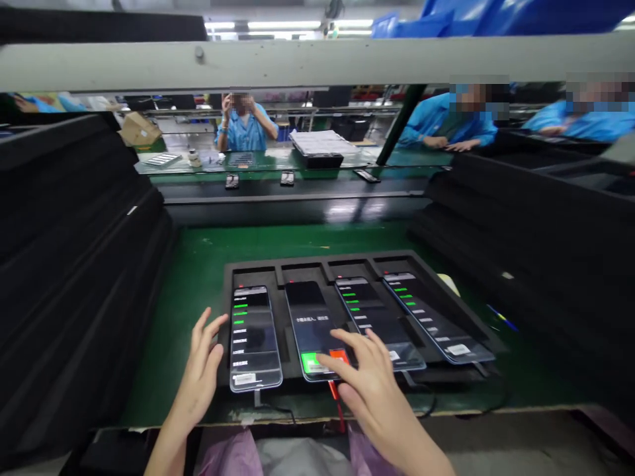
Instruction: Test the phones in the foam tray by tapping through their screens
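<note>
Several smartphones lie face up in a black foam tray [302,272]. My right hand [370,370] hovers over the second smartphone [308,311], its index fingertip at the green button on the lit screen; a red button shows beside it. Its fingers are apart and hold nothing. My left hand [201,367] is open at the tray's left edge, next to the leftmost smartphone [254,344]. That phone, the third smartphone [370,307] and the rightmost smartphone [429,314] show text lists with green lines. My right hand partly covers the third phone. Cables run from the phones' lower ends.
Black foam stacks [74,264] [536,258] flank the green table [198,264]. A blue-and-yellow pen-like item [502,317] lies at right. Behind, small phones [287,178] rest on a dark conveyor [317,188]. People in blue [245,132] sit beyond. A pale beam [317,63] crosses above.
</note>
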Available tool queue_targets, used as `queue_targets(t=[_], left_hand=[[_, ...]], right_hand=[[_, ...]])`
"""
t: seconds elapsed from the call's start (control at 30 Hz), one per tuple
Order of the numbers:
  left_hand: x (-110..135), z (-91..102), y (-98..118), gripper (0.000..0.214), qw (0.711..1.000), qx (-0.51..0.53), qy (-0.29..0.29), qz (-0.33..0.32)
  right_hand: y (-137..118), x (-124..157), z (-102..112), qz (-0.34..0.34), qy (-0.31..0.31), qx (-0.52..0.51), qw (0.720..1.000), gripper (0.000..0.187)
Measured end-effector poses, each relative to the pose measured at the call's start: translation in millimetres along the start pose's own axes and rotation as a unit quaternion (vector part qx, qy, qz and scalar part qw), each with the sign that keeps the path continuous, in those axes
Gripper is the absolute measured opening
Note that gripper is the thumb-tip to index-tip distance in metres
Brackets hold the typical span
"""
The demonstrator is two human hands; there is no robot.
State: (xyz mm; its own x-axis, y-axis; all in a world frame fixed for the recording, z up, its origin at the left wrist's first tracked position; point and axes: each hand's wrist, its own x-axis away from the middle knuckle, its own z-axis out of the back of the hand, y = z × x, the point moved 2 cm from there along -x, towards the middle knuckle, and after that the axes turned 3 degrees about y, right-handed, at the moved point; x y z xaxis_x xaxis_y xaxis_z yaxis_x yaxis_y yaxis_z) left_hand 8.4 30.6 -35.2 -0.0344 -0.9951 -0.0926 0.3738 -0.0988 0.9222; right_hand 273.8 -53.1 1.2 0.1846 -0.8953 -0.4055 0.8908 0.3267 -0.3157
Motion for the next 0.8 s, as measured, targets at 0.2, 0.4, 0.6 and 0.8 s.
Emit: queue_targets(t=[0.2, 0.4, 0.6, 0.8], left_hand=[[5.9, 7.8, 3.5, 0.041, 0.998, -0.026, -0.04, -0.033], [12.5, 10.8, 12.6, 0.048, 0.995, -0.041, -0.09, -0.026], [19.5, 14.5, 8.6, 0.053, 0.994, -0.022, -0.108, -0.023], [22.9, 12.9, 7.2, 0.053, 0.992, -0.049, -0.115, -0.029]], right_hand=[[31.4, 5.6, -2.3, -0.023, 0.0, 0.016, 1.0, 0.041], [27.2, -0.1, -5.1, -0.034, 0.004, -0.007, 0.999, 0.044], [19.1, -2.8, -7.0, -0.085, 0.06, -0.044, 0.994, 0.048], [22.6, -2.3, -7.2, -0.078, 0.056, -0.032, 0.995, 0.047]])
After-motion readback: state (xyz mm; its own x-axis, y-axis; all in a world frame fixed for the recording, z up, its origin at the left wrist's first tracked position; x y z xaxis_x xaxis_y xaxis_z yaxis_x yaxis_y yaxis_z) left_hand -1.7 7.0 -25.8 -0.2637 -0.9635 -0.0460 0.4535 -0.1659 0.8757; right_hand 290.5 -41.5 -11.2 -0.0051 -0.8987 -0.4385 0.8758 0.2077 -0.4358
